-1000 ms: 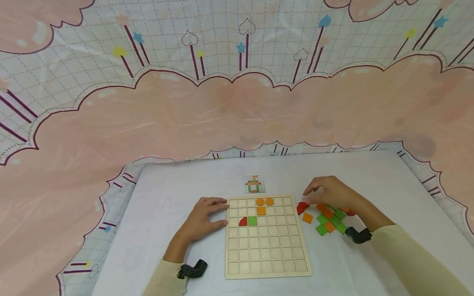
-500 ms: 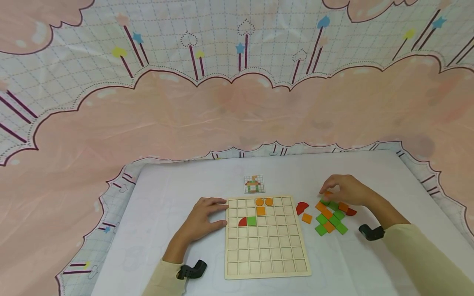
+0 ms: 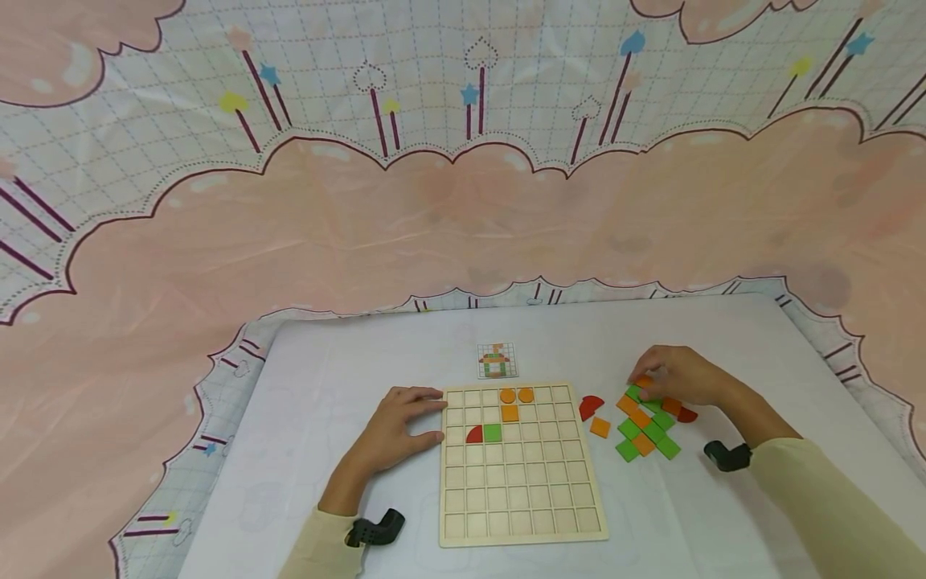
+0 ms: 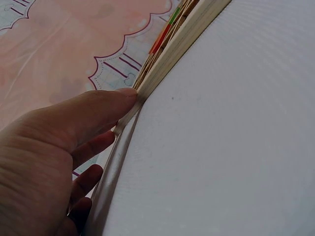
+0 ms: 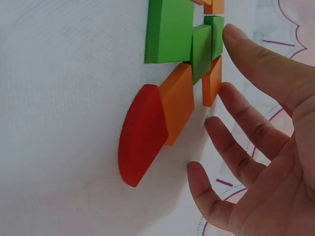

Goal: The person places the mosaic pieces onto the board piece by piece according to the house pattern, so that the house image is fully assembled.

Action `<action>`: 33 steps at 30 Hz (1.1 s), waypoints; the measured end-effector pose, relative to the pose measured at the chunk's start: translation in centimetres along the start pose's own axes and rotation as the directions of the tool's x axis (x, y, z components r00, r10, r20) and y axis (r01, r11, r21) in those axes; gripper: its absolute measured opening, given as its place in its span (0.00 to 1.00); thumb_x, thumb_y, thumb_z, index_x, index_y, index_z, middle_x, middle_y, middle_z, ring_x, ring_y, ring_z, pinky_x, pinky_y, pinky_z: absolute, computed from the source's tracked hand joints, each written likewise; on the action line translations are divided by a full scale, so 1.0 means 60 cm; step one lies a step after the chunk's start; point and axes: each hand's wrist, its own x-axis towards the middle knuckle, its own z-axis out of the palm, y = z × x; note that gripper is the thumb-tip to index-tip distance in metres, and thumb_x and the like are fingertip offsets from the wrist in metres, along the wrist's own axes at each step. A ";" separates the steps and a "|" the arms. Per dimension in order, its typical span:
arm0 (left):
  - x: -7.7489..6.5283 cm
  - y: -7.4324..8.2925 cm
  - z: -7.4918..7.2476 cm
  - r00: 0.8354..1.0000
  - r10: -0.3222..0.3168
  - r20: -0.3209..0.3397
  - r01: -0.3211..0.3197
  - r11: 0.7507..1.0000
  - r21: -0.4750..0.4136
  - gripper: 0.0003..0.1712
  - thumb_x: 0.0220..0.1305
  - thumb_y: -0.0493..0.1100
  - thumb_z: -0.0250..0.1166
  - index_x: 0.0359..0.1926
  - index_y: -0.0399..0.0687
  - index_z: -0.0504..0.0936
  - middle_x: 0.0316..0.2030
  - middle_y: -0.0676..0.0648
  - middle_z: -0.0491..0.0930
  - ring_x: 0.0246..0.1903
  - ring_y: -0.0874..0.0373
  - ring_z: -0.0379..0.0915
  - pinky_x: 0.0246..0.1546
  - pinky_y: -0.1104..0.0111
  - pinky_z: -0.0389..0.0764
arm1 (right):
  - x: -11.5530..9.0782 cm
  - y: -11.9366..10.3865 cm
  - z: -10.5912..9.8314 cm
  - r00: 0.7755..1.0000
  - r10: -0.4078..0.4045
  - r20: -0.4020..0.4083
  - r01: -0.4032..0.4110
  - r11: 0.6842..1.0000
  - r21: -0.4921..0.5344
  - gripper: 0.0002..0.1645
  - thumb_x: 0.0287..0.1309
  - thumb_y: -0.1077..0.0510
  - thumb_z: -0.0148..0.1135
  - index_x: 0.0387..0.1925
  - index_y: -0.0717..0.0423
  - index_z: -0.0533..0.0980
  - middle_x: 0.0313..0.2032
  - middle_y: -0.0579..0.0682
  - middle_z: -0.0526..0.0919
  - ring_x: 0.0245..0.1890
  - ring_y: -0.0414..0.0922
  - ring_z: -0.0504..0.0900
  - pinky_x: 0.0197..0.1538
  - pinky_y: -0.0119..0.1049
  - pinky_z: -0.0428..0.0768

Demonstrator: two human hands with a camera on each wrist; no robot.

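Note:
My left hand (image 3: 391, 432) rests at the left edge of a gridded wooden board (image 3: 526, 496), its thumb and fingers touching the rim. Set in the board are two orange discs (image 3: 517, 395), an orange square (image 3: 510, 412), a red quarter-round (image 3: 474, 435) and a green square (image 3: 492, 433). My right hand (image 3: 678, 376) is over the far end of a pile of green and orange square tiles (image 3: 654, 431). In the right wrist view its thumb and fingers are spread, with a fingertip at the edge of an orange tile (image 5: 213, 83). No tile is between them.
A small printed pattern card (image 3: 497, 360) lies behind the board. Red rounded pieces (image 3: 590, 406) and a lone orange square (image 3: 600, 427) lie between board and pile. Another red piece (image 3: 686, 415) sits at the pile's right side. The white table (image 3: 347, 346) meets a patterned cloth (image 3: 463, 217).
My right hand has moved right and back from beside the red pieces to the far end of the pile, then slightly down onto it. The left hand stays at the board.

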 end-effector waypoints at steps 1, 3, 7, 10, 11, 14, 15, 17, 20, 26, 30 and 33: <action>0.000 0.000 0.000 1.000 0.003 -0.002 -0.003 1.000 -0.001 0.28 0.59 0.53 0.76 0.60 0.55 0.85 0.64 0.54 0.78 0.62 0.51 0.68 0.63 0.48 0.71 | 0.001 0.000 0.001 1.000 0.004 0.001 -0.004 1.000 0.001 0.09 0.58 0.53 0.74 0.42 0.41 0.87 0.51 0.50 0.84 0.56 0.55 0.78 0.60 0.61 0.78; 0.000 0.000 0.000 1.000 0.007 -0.005 -0.007 1.000 -0.003 0.28 0.58 0.53 0.76 0.60 0.55 0.85 0.63 0.54 0.78 0.62 0.50 0.69 0.63 0.48 0.71 | 0.002 0.002 0.003 1.000 0.004 0.001 -0.004 1.000 -0.001 0.10 0.58 0.53 0.75 0.42 0.41 0.87 0.51 0.50 0.83 0.56 0.55 0.78 0.60 0.60 0.78; 0.000 -0.001 -0.001 1.000 0.015 -0.007 -0.015 1.000 -0.003 0.28 0.58 0.52 0.76 0.60 0.55 0.85 0.63 0.53 0.79 0.61 0.50 0.69 0.63 0.48 0.71 | 0.002 0.003 0.004 1.000 -0.007 -0.004 0.007 1.000 -0.009 0.10 0.58 0.54 0.75 0.43 0.42 0.87 0.51 0.50 0.83 0.55 0.55 0.78 0.60 0.59 0.79; 0.000 -0.001 0.000 1.000 0.015 -0.006 -0.015 1.000 0.001 0.28 0.58 0.53 0.76 0.60 0.55 0.85 0.63 0.53 0.79 0.61 0.50 0.69 0.63 0.48 0.71 | 0.002 0.004 0.005 1.000 -0.007 -0.008 0.006 1.000 -0.015 0.10 0.57 0.54 0.75 0.42 0.41 0.87 0.50 0.50 0.83 0.55 0.54 0.78 0.58 0.58 0.80; 0.001 -0.001 0.000 1.000 0.015 -0.005 -0.015 1.000 -0.001 0.28 0.58 0.53 0.76 0.60 0.55 0.85 0.63 0.53 0.79 0.61 0.50 0.69 0.63 0.48 0.71 | 0.003 0.004 0.006 1.000 -0.005 -0.009 0.004 1.000 -0.017 0.10 0.57 0.53 0.75 0.42 0.41 0.87 0.50 0.50 0.83 0.54 0.54 0.78 0.58 0.57 0.81; 0.001 -0.002 0.001 1.000 0.015 -0.007 -0.015 1.000 0.000 0.28 0.58 0.53 0.76 0.60 0.55 0.85 0.63 0.54 0.79 0.61 0.51 0.69 0.63 0.48 0.71 | 0.003 0.004 0.007 1.000 -0.005 -0.010 0.004 1.000 -0.023 0.09 0.57 0.54 0.75 0.41 0.41 0.87 0.50 0.50 0.82 0.54 0.53 0.77 0.57 0.56 0.81; 0.001 -0.002 0.001 1.000 0.016 -0.008 -0.016 1.000 -0.002 0.28 0.58 0.53 0.76 0.60 0.55 0.85 0.63 0.54 0.79 0.61 0.51 0.69 0.63 0.48 0.71 | 0.003 0.004 0.007 1.000 -0.006 -0.011 0.005 1.000 -0.024 0.08 0.57 0.54 0.75 0.40 0.41 0.87 0.50 0.50 0.82 0.53 0.53 0.77 0.57 0.56 0.81; 0.001 -0.002 0.001 1.000 0.018 -0.010 -0.018 1.000 -0.003 0.28 0.58 0.53 0.76 0.60 0.55 0.85 0.63 0.54 0.79 0.61 0.51 0.69 0.62 0.48 0.71 | 0.004 0.004 0.008 1.000 -0.007 -0.013 0.006 1.000 -0.030 0.08 0.57 0.54 0.75 0.39 0.41 0.87 0.50 0.51 0.82 0.53 0.53 0.77 0.57 0.56 0.81; 0.000 -0.001 0.000 1.000 0.017 -0.010 -0.017 1.000 -0.005 0.28 0.58 0.53 0.76 0.60 0.55 0.85 0.63 0.54 0.79 0.61 0.51 0.69 0.62 0.48 0.71 | 0.004 0.003 0.009 1.000 -0.009 -0.019 0.008 0.999 -0.035 0.07 0.56 0.54 0.76 0.38 0.41 0.87 0.50 0.51 0.82 0.53 0.54 0.77 0.57 0.56 0.81; -0.001 0.001 -0.001 1.000 0.011 -0.006 -0.011 1.000 -0.009 0.28 0.59 0.53 0.76 0.60 0.55 0.85 0.63 0.53 0.79 0.62 0.50 0.69 0.62 0.48 0.71 | 0.002 0.004 0.008 0.999 -0.029 -0.040 0.027 0.999 -0.041 0.07 0.56 0.54 0.76 0.35 0.41 0.84 0.50 0.51 0.82 0.54 0.55 0.76 0.59 0.59 0.79; 0.000 -0.001 0.000 1.000 0.018 -0.008 -0.018 1.000 -0.005 0.28 0.58 0.53 0.76 0.60 0.55 0.85 0.63 0.53 0.79 0.61 0.50 0.69 0.62 0.48 0.71 | 0.001 0.007 0.008 0.998 -0.042 -0.055 0.040 0.998 -0.043 0.08 0.55 0.53 0.77 0.34 0.42 0.83 0.48 0.49 0.83 0.52 0.53 0.76 0.59 0.60 0.78; 0.000 -0.003 0.000 1.000 0.024 -0.010 -0.024 1.000 0.001 0.28 0.58 0.53 0.76 0.60 0.55 0.85 0.63 0.53 0.79 0.61 0.51 0.69 0.62 0.49 0.71 | -0.001 0.008 0.008 0.997 -0.044 -0.065 0.042 0.998 -0.037 0.09 0.55 0.52 0.77 0.33 0.42 0.82 0.46 0.47 0.83 0.50 0.52 0.75 0.58 0.59 0.78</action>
